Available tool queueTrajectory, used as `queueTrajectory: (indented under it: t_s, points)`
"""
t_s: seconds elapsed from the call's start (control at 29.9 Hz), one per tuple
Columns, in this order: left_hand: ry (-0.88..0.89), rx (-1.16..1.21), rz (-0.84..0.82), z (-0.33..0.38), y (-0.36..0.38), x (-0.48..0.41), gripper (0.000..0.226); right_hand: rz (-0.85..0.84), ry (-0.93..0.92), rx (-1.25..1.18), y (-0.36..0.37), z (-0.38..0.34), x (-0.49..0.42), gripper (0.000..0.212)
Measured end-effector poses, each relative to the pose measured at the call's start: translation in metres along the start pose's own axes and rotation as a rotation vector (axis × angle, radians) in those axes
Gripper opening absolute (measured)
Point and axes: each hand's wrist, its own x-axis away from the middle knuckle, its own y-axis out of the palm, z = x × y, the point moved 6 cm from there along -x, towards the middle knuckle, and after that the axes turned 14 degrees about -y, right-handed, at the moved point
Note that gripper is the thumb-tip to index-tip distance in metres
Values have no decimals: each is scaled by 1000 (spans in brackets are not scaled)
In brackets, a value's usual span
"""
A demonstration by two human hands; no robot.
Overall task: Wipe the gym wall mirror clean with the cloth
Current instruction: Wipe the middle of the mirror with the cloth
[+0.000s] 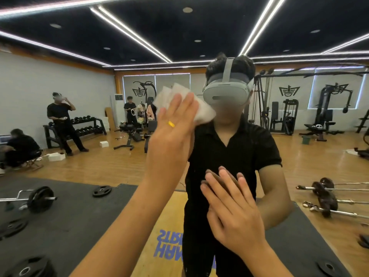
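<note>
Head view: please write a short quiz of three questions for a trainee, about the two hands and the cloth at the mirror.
1. True or false: the left hand presses the white cloth flat against the mirror.
2. Choose one. The right hand is: A) gripping a spray bottle; B) empty, with straight fingers against the mirror; C) out of view.
3. Fill in: a finger of the left hand wears a yellow ___.

Key: 1 true; 2 B; 3 ring.
</note>
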Motion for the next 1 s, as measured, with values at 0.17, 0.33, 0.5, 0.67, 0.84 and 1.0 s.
queueTrajectory:
  t_s: [0.17,0.33,0.5,0.67,0.84,1.0]
  points:
    - [-65,79,5,1,0,5,45,-6,-8,21,2,1,2,50]
    - [13,63,-80,-13,1,38,50,10,-3,28,3,0,2,43]
    - [-42,124,9,-3,-3,-29,48,27,4,25,2,1,1,41]
    - [-170,253,69,1,-4,-76,43,33,-6,23,2,1,1,45]
    - [-117,179,-9,-11,-1,4,46,44,-11,18,2,0,2,52]
    - [-74,119,-18,-13,0,33,44,42,-1,30,2,0,1,46]
